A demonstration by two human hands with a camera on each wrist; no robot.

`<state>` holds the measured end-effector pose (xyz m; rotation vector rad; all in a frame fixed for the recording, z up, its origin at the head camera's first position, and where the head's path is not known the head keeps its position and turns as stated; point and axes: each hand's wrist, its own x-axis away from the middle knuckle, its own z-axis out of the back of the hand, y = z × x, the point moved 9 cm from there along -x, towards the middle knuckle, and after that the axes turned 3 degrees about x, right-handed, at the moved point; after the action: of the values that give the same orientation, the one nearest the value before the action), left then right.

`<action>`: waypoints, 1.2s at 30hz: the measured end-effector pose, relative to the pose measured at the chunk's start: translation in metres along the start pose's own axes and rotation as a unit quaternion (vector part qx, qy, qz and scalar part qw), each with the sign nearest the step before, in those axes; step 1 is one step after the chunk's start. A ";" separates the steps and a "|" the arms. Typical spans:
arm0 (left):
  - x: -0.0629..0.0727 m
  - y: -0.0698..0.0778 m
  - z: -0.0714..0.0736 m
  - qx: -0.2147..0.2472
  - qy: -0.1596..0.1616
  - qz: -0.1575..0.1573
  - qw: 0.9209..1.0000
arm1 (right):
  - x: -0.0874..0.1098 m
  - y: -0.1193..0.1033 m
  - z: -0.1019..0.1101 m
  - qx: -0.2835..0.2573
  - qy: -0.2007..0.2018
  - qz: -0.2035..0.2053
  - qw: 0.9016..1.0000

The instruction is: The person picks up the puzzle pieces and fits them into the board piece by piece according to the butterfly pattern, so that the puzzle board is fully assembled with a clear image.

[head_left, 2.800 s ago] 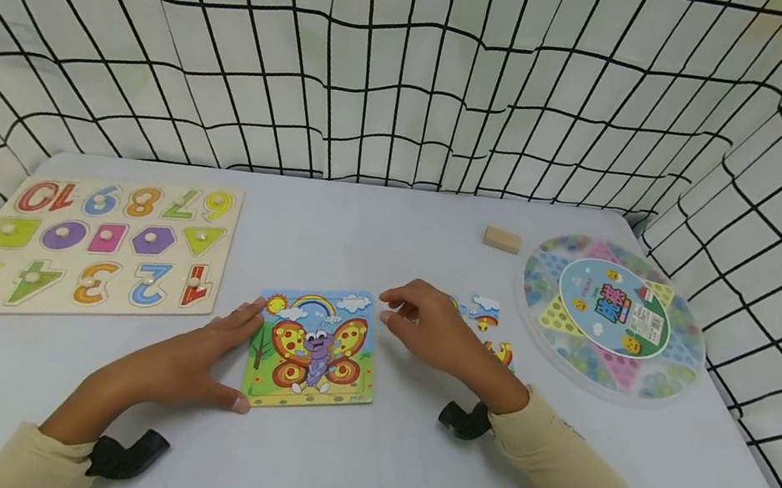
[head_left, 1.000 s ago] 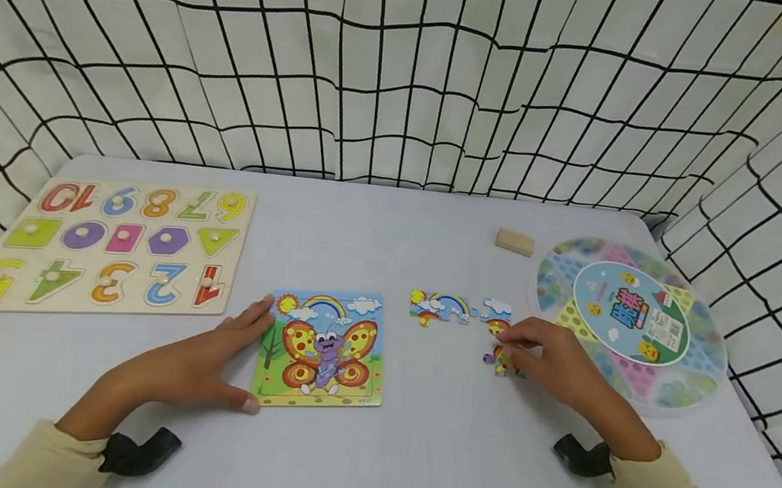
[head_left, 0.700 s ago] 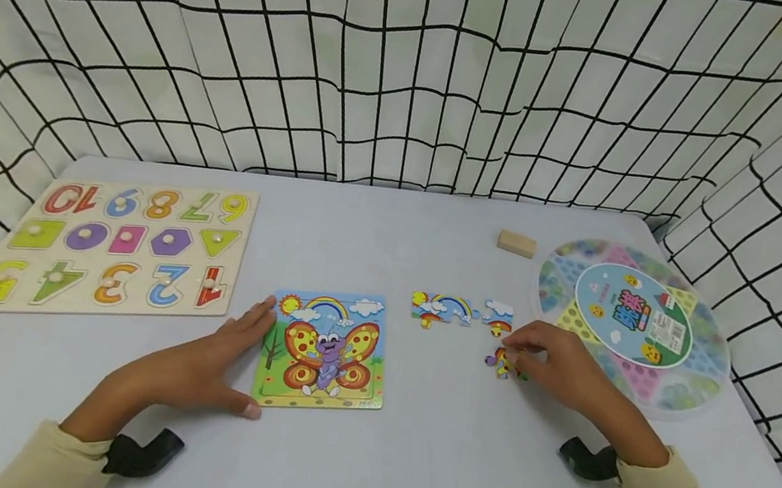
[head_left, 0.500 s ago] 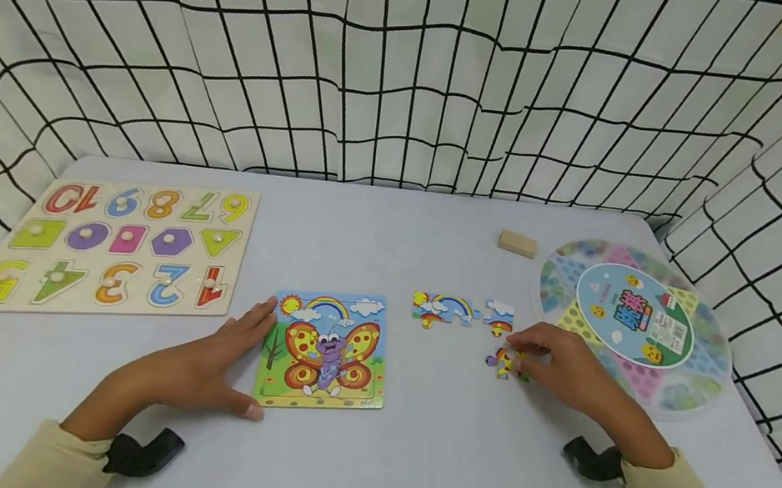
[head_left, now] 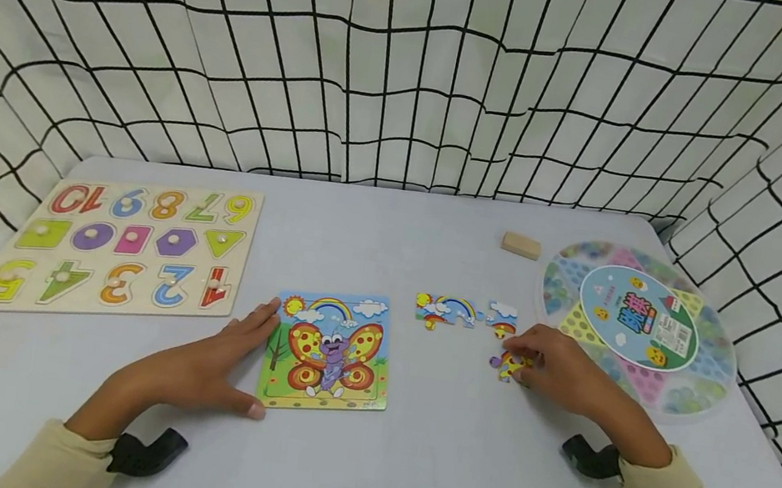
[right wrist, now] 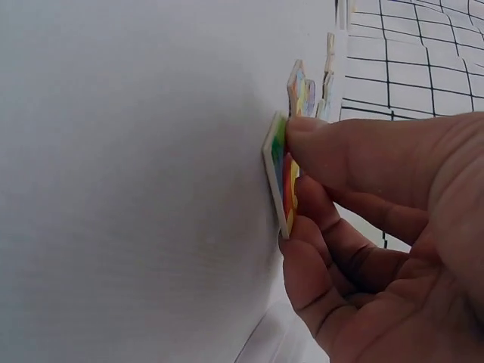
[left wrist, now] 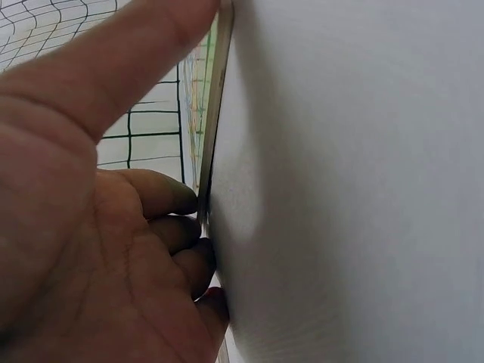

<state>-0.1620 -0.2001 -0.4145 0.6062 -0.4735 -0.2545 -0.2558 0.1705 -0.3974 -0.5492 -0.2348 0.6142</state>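
My left hand (head_left: 190, 370) lies at the left edge of a square butterfly picture board (head_left: 329, 353), thumb at its lower corner and fingers along its side. In the left wrist view the board's pale edge (left wrist: 217, 98) runs between thumb and fingers. My right hand (head_left: 562, 371) pinches a jigsaw piece (right wrist: 280, 174), green, red and yellow with a pale edge, tilted close to the table. Beside it another jigsaw piece (head_left: 509, 369), yellow with a purple knob, shows partly under the fingertips. Behind lie a cloud piece (head_left: 501, 317) and a joined rainbow strip (head_left: 453, 311).
A wooden number-and-shape peg board (head_left: 118, 245) lies at the left. A round, clear-covered game board (head_left: 640, 328) with a blue label stands at the right, near a small wooden block (head_left: 521, 245). Black netting (head_left: 413, 95) rises behind the white table (head_left: 340, 481).
My right hand has moved from beside the butterfly board rightward to the jigsaw pieces and now pinches one there; lately it shifts only slightly. My left hand has stayed at the board's edge.
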 end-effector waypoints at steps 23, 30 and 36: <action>0.000 0.000 0.000 0.002 0.002 -0.003 1.000 | -0.006 -0.018 -0.002 -0.027 -0.015 0.023 0.999; -0.001 0.000 -0.002 0.007 -0.002 0.000 1.000 | -0.019 -0.034 -0.011 -0.046 -0.030 0.056 0.997; -0.001 0.001 0.000 0.001 -0.002 -0.002 1.000 | -0.033 -0.051 -0.019 -0.052 -0.029 0.086 0.994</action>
<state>-0.1628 -0.1991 -0.4146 0.6088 -0.4761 -0.2590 -0.2504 0.1083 -0.3864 -0.6579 -0.2777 0.7899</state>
